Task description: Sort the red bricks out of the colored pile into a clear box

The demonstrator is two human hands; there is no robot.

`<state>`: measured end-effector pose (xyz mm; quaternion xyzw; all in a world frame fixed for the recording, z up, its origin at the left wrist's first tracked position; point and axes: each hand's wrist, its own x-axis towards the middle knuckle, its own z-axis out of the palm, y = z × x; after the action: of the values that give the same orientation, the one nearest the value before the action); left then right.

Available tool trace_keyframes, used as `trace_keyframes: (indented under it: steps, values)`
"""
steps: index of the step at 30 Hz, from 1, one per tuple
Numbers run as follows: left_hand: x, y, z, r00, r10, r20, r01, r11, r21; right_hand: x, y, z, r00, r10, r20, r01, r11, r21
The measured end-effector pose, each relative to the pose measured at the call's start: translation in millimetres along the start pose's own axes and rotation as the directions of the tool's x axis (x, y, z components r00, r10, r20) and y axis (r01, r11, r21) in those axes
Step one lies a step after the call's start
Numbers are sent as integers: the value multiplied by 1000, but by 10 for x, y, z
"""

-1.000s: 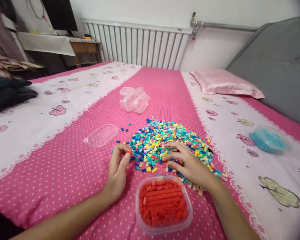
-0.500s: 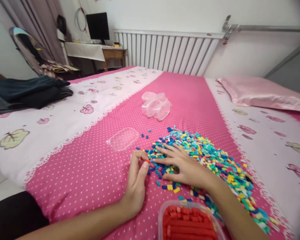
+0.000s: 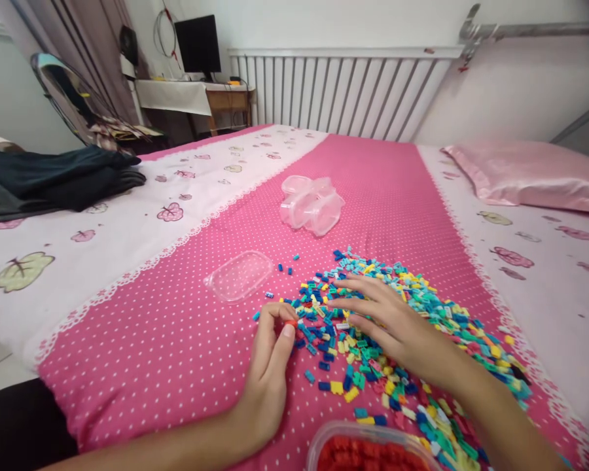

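A: What has the left hand (image 3: pixel 269 383) got?

B: A small red plastic brick (image 3: pixel 291 323), clamped between thumb and forefinger at the left edge of the wide heap of small multicoloured plastic bricks (image 3: pixel 419 291)

A: And the right hand (image 3: pixel 397 327)?

B: Palm down over the heap, fingers spread apart. I see nothing held in it, and I cannot tell whether the fingertips press on the bricks or hang just above them

A: What could go wrong there?

B: The red one is tiny and caught only by the fingertips, so a slack pinch could drop it among the others. A broad sweep of the right hand could scatter pieces over the pink dotted cloth bedspread (image 3: pixel 177 366), as with the two loose dark blue bricks (image 3: pixel 290 271) lying apart near the clear oval plastic lid (image 3: pixel 240 276)

A: And nearer the body?

B: The clear plastic tub with rounded corners (image 3: pixel 353 426) sits at the bottom edge of view, partly cut off, with red bricks (image 3: pixel 368 456) inside. Other colours lie right by its rim, so a careless push toward the body could tip a wrong one in. The right forearm passes close by too; dropped low, it might nudge the tub, and soft cloth would probably steady it poorly
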<state>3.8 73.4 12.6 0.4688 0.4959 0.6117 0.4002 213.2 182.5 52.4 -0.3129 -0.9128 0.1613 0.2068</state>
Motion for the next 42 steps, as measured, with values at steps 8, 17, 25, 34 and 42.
trace_keyframes:
  steps: [8,17,25,34,42]
  values:
    - [10,-13,-8,1000,4,-6,-4,1000,11,749,-250,225,983,-69,172,110,964,-241]
    - [24,-45,-9,999,37,11,-38,998,41,730,-377,173,976,-53,212,121,938,-324]
    - [55,-26,-7,996,87,-21,-86,994,73,721,-400,261,975,-11,221,92,930,-356]
    - [45,-21,-13,989,132,-61,-125,987,103,694,-591,25,995,95,22,-89,976,-200]
    - [-25,94,-49,949,277,151,-302,937,174,-476,-1007,-295,893,402,-202,-370,912,179]
